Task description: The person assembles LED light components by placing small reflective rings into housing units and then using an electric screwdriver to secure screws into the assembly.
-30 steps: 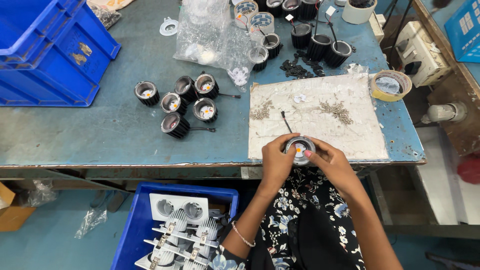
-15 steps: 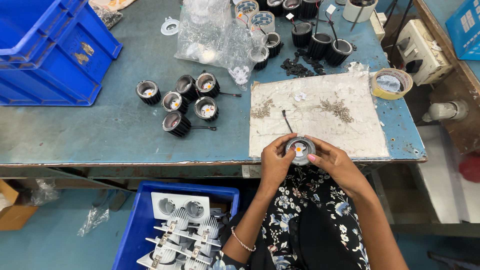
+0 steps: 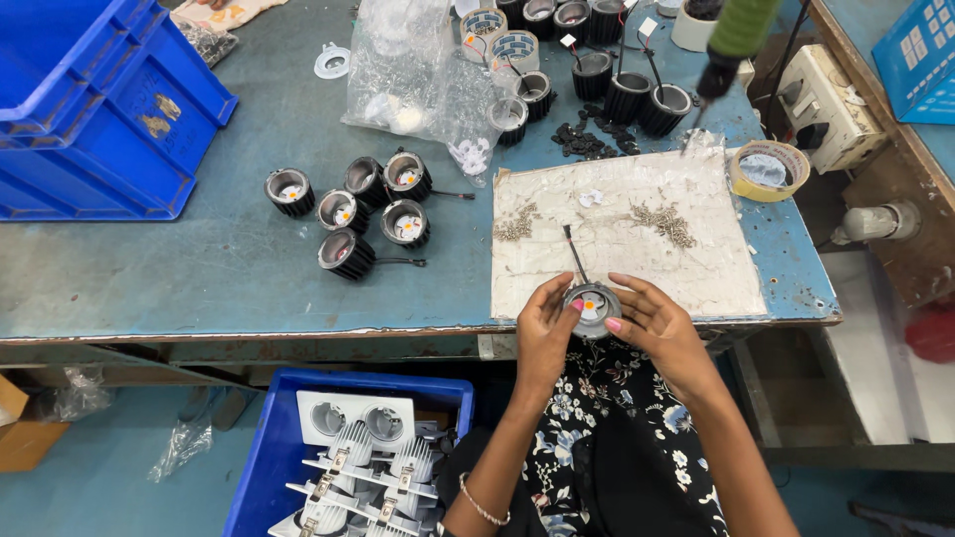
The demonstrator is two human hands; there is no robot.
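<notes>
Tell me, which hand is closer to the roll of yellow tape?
The right hand. It sits near the table's front edge, below and left of the yellow tape roll. The left hand is farther left, on the other side of the small round lamp both hands hold.

Five black lamp housings [image 3: 363, 209] lay grouped on the table, and a sixth [image 3: 591, 306] sat between two hands. One tape roll [image 3: 769, 171] and two heaps of screws [image 3: 665, 221] were there.

Blue tabletop [image 3: 199, 278] bearing stacked blue crates [image 3: 90, 109], a cluster of six black round lamp housings [image 3: 358, 209], a clear plastic bag [image 3: 418, 70], a tape roll [image 3: 769, 170], and a white sheet [image 3: 637, 249] with small screw heaps [image 3: 665, 223]. Below: blue bin [image 3: 269, 467] of finned white fittings.
</notes>
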